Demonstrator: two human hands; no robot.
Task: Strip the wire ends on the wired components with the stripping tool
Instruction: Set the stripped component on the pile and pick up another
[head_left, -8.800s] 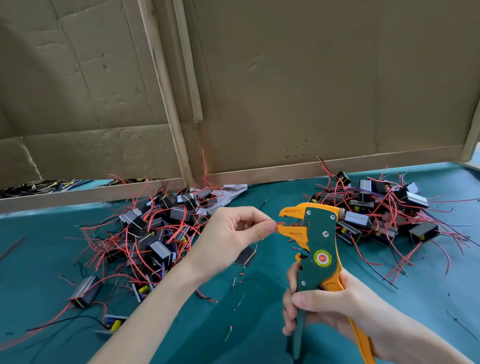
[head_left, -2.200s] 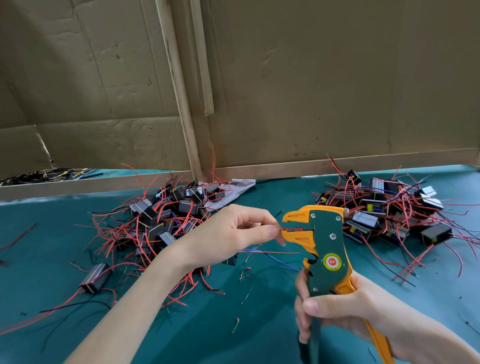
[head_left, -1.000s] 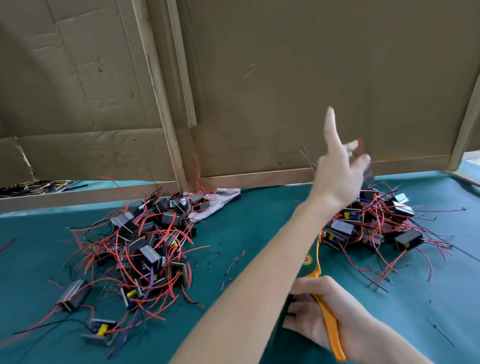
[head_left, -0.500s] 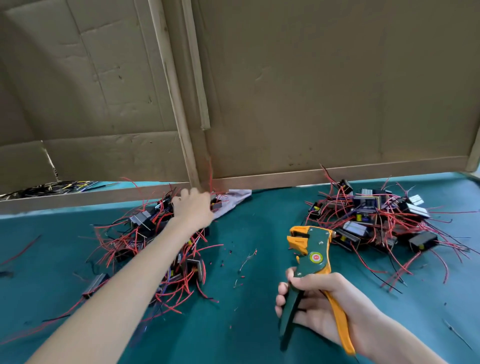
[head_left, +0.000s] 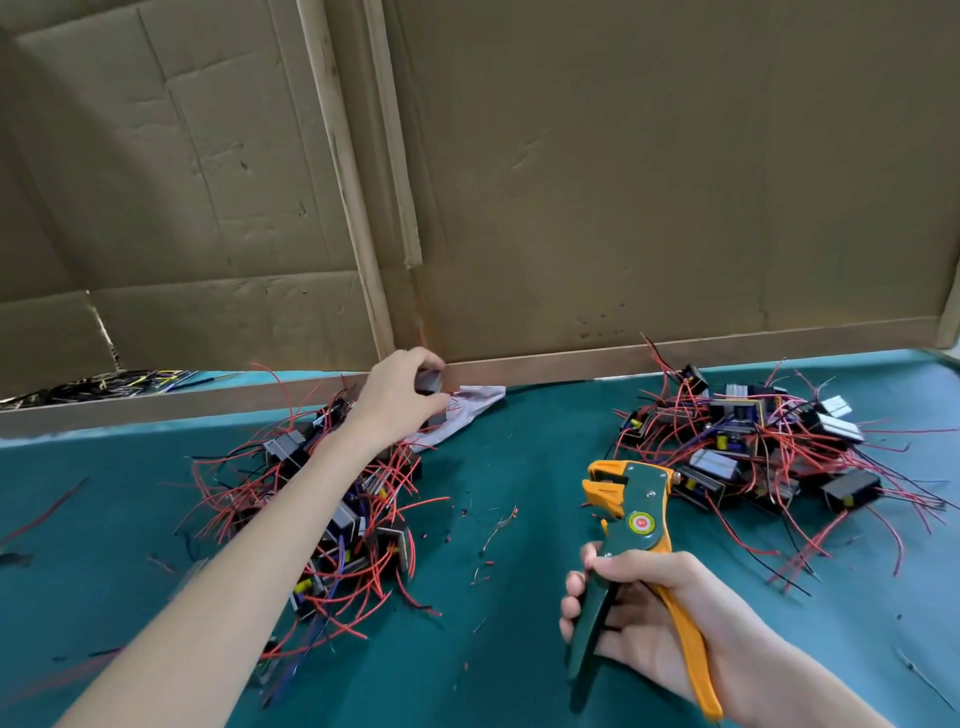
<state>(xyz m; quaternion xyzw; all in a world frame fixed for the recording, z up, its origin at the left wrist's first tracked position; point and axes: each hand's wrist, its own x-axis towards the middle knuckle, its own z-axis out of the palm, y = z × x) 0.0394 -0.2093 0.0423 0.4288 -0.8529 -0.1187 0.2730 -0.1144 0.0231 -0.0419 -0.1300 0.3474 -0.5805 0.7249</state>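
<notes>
Two heaps of small black and silver wired components with red and black leads lie on the green mat: a left pile (head_left: 332, 509) and a right pile (head_left: 753, 447). My left hand (head_left: 400, 389) reaches over the far end of the left pile, its fingers closed on a grey component (head_left: 430, 382) near the wooden rail. My right hand (head_left: 639, 618) grips the handles of the green and orange stripping tool (head_left: 631, 519), held upright in front of me with its jaws pointing left and nothing in them.
A cardboard wall with wooden battens (head_left: 358, 218) closes off the back. A white cloth (head_left: 467, 413) lies by the rail beside the left pile. Bits of stripped insulation and loose wire (head_left: 493, 530) dot the green mat (head_left: 509, 649) between the piles.
My left hand put a component on the right pile, swung back to the left pile and has closed on another component at its far end. The stripping tool has stayed in my right hand.
</notes>
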